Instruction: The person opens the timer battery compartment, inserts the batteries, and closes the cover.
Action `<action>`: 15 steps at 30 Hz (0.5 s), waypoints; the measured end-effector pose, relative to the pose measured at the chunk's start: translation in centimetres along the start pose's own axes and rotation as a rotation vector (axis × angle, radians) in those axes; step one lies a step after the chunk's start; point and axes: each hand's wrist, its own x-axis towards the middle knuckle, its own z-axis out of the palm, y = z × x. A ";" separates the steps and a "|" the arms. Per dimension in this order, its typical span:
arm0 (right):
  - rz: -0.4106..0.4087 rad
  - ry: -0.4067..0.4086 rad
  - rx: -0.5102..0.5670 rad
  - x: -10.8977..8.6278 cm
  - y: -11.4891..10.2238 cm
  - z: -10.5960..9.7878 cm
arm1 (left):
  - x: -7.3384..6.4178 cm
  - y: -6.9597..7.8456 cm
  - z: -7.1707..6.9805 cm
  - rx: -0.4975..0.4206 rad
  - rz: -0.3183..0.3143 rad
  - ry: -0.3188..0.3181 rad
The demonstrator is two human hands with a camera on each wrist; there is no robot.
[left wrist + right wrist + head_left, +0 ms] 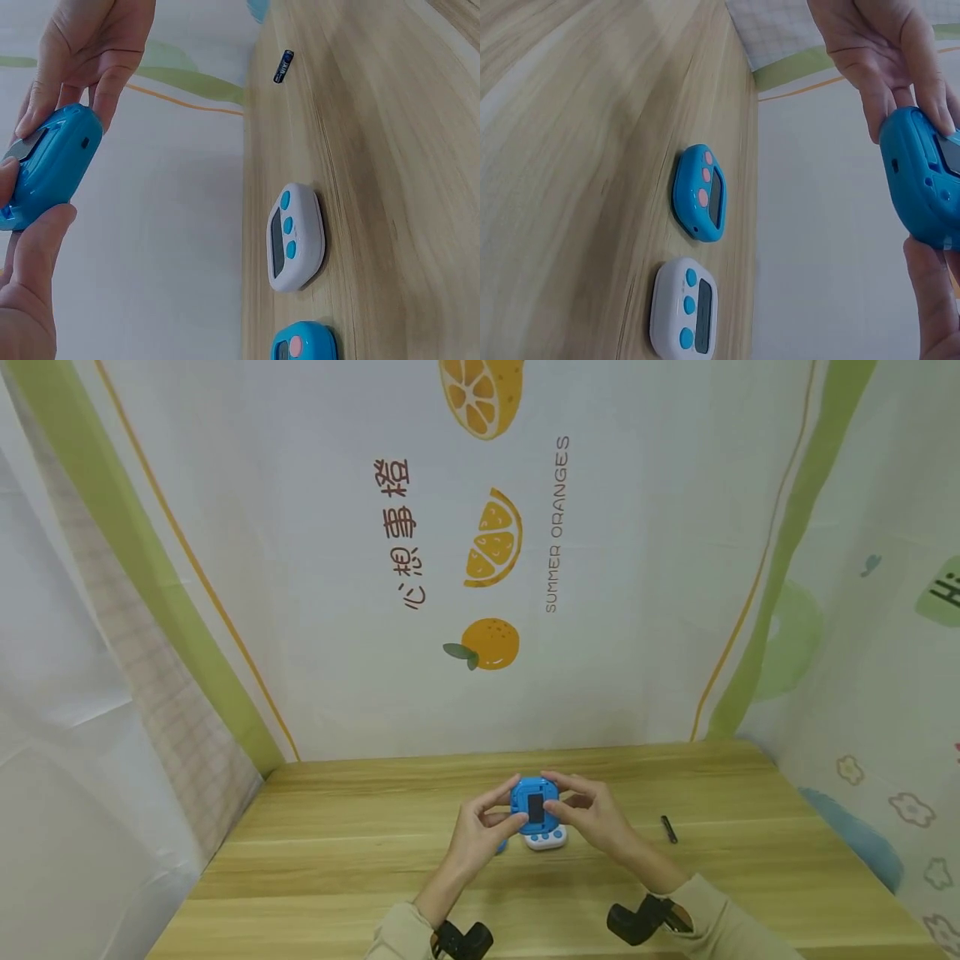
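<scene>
Both hands hold up a blue timer [525,827] above the table, its side with a dark rectangular panel facing me. My left hand [474,831] pinches its left side between thumb and fingers. On the other side my right hand [596,817] grips it, the thumb lying by the dark panel. Below stands a white timer [684,307] with blue buttons, partly covered by the held one in the head view. Beside that one lies another blue timer [700,193] with pink buttons, mostly hidden behind my left hand in the head view.
A small black battery [669,829] lies on the wooden table [360,852], right of my right hand. Behind the table hangs a white curtain [330,677] printed with oranges, and further cloth flanks both sides.
</scene>
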 end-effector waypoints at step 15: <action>0.084 -0.045 -0.011 -0.2 0.1 -0.4 | 0.0 -0.3 0.0 -0.023 -0.065 0.018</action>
